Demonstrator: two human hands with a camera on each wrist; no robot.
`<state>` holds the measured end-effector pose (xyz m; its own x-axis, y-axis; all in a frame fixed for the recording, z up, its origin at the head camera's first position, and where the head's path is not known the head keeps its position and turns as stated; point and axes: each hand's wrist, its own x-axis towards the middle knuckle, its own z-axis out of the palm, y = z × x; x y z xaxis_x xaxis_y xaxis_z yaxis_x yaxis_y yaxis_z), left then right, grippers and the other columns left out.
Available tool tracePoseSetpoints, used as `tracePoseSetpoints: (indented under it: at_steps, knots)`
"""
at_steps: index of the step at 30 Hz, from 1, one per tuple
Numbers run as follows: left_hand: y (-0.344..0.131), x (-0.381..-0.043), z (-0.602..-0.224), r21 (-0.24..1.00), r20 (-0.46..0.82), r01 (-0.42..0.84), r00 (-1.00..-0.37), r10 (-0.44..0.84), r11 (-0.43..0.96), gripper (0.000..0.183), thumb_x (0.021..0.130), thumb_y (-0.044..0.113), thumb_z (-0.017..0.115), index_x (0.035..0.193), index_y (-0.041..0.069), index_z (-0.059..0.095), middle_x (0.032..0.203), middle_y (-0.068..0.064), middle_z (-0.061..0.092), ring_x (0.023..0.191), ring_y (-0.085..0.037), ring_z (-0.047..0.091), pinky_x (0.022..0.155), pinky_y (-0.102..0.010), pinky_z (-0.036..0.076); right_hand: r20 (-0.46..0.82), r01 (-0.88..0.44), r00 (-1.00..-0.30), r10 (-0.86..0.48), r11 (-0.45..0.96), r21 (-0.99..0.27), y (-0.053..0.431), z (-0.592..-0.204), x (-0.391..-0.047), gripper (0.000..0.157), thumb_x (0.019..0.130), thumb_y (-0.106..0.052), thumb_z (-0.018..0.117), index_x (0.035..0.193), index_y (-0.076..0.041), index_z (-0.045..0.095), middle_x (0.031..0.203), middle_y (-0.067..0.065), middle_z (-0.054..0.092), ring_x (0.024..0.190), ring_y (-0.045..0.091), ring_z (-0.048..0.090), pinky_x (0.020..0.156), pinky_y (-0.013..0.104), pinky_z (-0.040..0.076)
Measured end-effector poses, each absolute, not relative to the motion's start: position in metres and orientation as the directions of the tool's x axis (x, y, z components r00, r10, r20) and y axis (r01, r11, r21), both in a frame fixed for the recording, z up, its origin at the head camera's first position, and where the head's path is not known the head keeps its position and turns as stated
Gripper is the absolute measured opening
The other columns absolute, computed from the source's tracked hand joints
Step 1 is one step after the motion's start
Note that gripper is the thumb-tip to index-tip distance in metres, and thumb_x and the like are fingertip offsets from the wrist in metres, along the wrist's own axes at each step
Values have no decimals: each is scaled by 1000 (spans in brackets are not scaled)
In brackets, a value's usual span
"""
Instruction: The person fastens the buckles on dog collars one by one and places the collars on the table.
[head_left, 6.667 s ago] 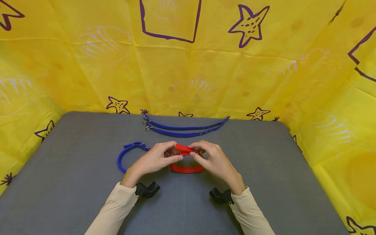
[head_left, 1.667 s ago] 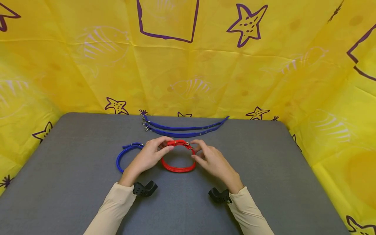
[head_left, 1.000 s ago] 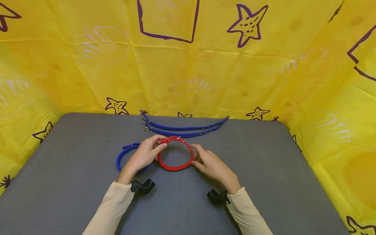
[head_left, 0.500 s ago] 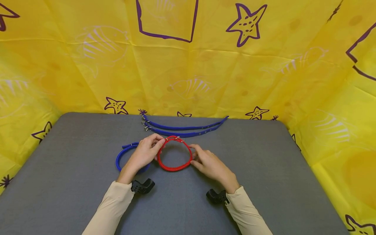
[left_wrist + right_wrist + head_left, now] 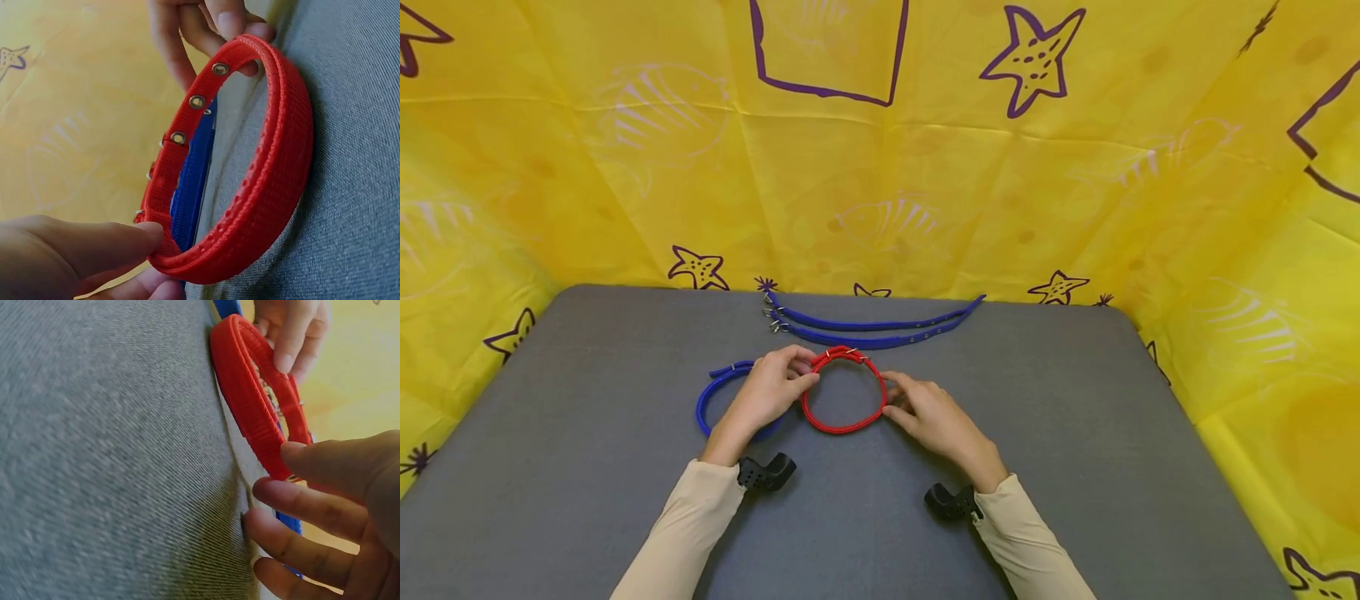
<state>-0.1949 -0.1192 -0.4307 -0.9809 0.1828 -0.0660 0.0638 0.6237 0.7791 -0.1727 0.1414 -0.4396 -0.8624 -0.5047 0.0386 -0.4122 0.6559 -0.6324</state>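
A red dog collar is buckled into a ring at the middle of the table. My left hand pinches its left side between thumb and fingers, close to the metal buckle. On the opposite side my right hand holds the band lightly with thumb and fingertips, its other fingers spread. Metal eyelets show along the inside of the band in the left wrist view. Behind my left hand lies a blue collar, also buckled into a ring and partly hidden.
Farther back, blue collars lie stretched out side by side, buckles at the left. The grey table ends against a yellow cloth printed with starfish and fish.
Earlier both hands worked at the red collar's strap end and buckle. The collar has since opened into a rounder ring and shifted left, the right hand moving down to its side. The blue collars stayed put.
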Motion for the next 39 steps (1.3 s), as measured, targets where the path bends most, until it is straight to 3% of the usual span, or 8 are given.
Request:
tracePoseSetpoints:
  at_steps: [8,15,23,39]
  knots:
    - [-121,-195,-434,661,25,147,-985,173,736,18,89,9,71,106,2,72,88,-8,73,77,-18,64,70,-32,48,42,-451,-843,-536,663,-598,134,-444,-171,45,95,-15,67,137,-2,56,109,6,73,87,15,70,78,31,55]
    - [-127,-195,-433,619,13,164,-980,199,768,16,90,6,70,105,5,74,90,-8,74,83,-21,66,73,-36,49,5,-478,-808,-589,651,-590,129,-443,-166,43,96,-24,66,135,-6,59,120,6,71,103,17,67,91,37,53]
    - [-132,-197,-432,621,1,151,-981,193,769,17,90,7,71,106,6,74,90,-7,72,80,-18,63,69,-32,47,2,-477,-792,-611,615,-628,130,-442,-165,43,97,-22,66,136,-6,58,128,8,67,109,21,65,97,40,50]
    - [-139,-199,-432,651,63,167,-984,166,740,24,95,17,65,113,2,70,93,-10,72,76,-19,62,70,-34,48,65,-440,-832,-551,584,-682,153,-441,-178,38,95,-18,67,131,-4,60,123,8,70,111,24,64,98,43,50]
